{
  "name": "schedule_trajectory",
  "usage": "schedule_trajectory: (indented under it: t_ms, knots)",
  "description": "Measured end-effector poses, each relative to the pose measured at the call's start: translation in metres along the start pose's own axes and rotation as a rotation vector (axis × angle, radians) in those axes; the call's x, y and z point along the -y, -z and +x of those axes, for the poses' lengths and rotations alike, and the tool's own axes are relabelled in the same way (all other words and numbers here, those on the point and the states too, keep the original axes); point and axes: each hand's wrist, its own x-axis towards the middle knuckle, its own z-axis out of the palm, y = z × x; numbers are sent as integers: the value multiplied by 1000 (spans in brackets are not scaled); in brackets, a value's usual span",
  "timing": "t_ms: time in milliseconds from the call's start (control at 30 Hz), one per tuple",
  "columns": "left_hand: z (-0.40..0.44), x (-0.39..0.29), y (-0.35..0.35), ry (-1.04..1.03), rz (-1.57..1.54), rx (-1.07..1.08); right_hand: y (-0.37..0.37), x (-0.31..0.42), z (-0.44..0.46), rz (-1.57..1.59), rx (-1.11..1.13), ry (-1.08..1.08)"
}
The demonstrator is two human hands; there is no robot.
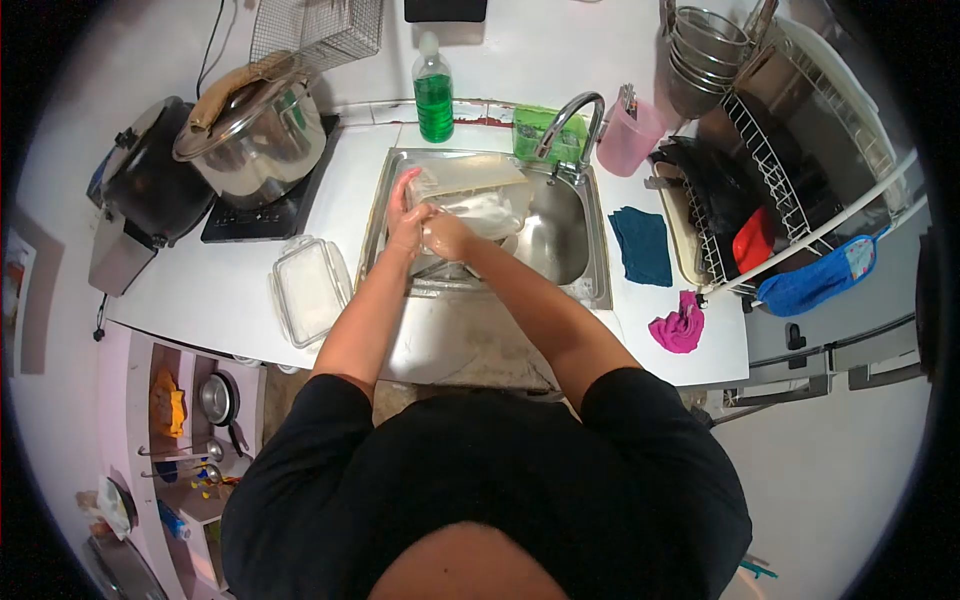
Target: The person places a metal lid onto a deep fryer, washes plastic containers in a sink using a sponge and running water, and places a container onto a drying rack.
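Over the left part of the steel sink [599,235], you hold a clear container [480,205], tilted, its body above the basin and inside the metal rim. Your left hand [404,218] grips the container's left end. Your right hand [447,237], fingers bent, meets it at the near left corner; whether those fingers close on the container or on something hidden cannot be told.

To the container's right, bare basin steel shows as far as the right rim, giving you room on that side. Behind, the faucet [572,125] rises from the back edge and arches toward the bowl, with a green basket [535,130] and a pink cup [628,142] close by. A green soap bottle [434,106] stands beyond the back rim, left of the faucet.

On the white counter [220,285], a clear lid [308,290] lies just beside your left forearm, near the front edge. Farther back, a strip of counter separates the sink from the steel pot [262,150]. At right, a blue cloth [642,246] lies near the sink's rim, a pink cloth [680,326] nearer the front edge, and the dish rack [775,185] bounds your reach.
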Motion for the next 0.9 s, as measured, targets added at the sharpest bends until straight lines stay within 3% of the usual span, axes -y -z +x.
schedule_trajectory:
  t_ms: [33, 67, 167, 233, 333, 400, 433, 500, 567, 633, 667, 700, 767, 800, 833, 900]
  knots:
    - [2, 1, -3, 17, 16, 26, 1, 6, 3, 50, 87, 133]
    - [5, -2, 0, 18, 19, 30, 2, 6, -10, 283, 5, -53]
    - [22, -28, 21, 167, -38, 118, 22, 1, -48, 8, -106, -32]
    - [22, -44, 15, 257, -15, 184, 7, -9, -50, 31, -176, -17]
    - [13, -49, -5, 326, 56, -11, 15, -17, -33, 55, -272, -1]
    - [8, -13, 6, -5, -126, -68, 32, -7, -26, 222, -442, -7]
    - [12, 2, 8, -6, -123, -65, 32, 1, -20, 223, -447, -7]
    - [12, 32, 8, -46, -332, -415, 21, 25, -13, 416, -631, -10]
    - [-1, 43, -6, 77, -311, -481, 26, 46, -1, 503, -709, -47]
    - [-15, 43, -13, 323, -688, -201, 31, 59, 9, 626, -795, -156]
    - [-3, 90, 24, 598, -851, -50, 16, 35, 14, 652, -635, -2]
    - [-5, 90, 32, 606, -845, -53, 10, 20, 12, 660, -639, -10]
    - [-4, 90, 32, 568, -719, -57, 9, -8, 6, 380, 120, -280]
    - [-15, 56, 1, 375, -509, -115, -14, -29, 10, 305, 120, -258]
    - [-18, 47, -6, 379, -509, -115, 3, -17, 4, 307, 121, -261]
    - [-16, 42, -9, 195, -364, 17, 65, 22, -13, 566, 282, -292]
